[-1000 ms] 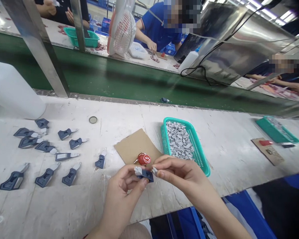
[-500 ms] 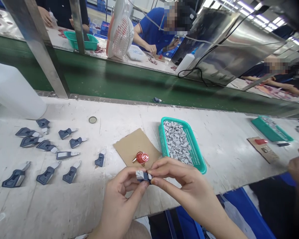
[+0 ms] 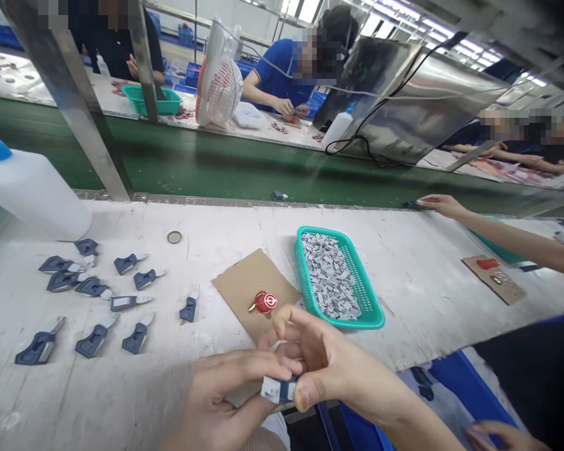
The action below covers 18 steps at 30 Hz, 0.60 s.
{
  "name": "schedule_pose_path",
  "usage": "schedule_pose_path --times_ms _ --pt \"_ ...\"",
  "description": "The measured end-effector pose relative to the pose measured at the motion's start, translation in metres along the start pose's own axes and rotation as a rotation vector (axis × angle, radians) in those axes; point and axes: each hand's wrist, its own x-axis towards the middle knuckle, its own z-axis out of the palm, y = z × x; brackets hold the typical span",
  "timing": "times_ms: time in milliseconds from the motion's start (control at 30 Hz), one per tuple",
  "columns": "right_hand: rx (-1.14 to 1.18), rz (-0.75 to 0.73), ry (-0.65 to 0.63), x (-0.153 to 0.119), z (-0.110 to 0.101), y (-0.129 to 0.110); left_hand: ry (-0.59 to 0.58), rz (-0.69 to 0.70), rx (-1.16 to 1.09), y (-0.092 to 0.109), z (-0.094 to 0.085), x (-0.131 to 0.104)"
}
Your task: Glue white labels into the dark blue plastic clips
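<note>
Both hands point(image 3: 235, 394) point(image 3: 324, 369) grip one navy-and-grey plastic part point(image 3: 278, 389), apparently near finished; loose grey pieces point(image 3: 331, 275) remain beyond them.

My left hand point(image 3: 237, 391) and right hand point(image 3: 317, 363) are meeting low in front of me, thumbs and fingers pinching inward.

Near bench point(image 3: 357, 263), at left: eleven navy plastic parts point(image 3: 94, 338), one bottle cap point(image 3: 173, 237), one large white jug point(image 3: 37, 194); centre and right: two cardboard sheets point(image 3: 244, 282).
</note>
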Motion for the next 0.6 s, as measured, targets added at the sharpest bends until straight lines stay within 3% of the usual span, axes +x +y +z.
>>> schedule_pose_path --times_ms 167,333,467,533,600 --pt "0.029 0.002 0.052 0.000 0.005 0.015 -0.012 -0.097 -0.002 -0.004 -0.003 -0.003" --pt "-0.003 -0.155 0.142 0.012 0.006 0.033 0.040 -0.289 -0.179 -0.010 -0.006 -0.007" --pt "-0.060 -0.165 0.028 0.019 0.000 0.041 0.108 -0.420 -0.317 -0.011 -0.010 0.001" --pt "-0.197 -0.155 -0.041 0.023 -0.009 0.031 0.183 -0.469 -0.317 -0.011 -0.013 0.007" --pt "-0.531 -0.202 0.019 0.032 -0.025 0.008 0.264 -0.463 -0.236 -0.014 -0.018 0.012"
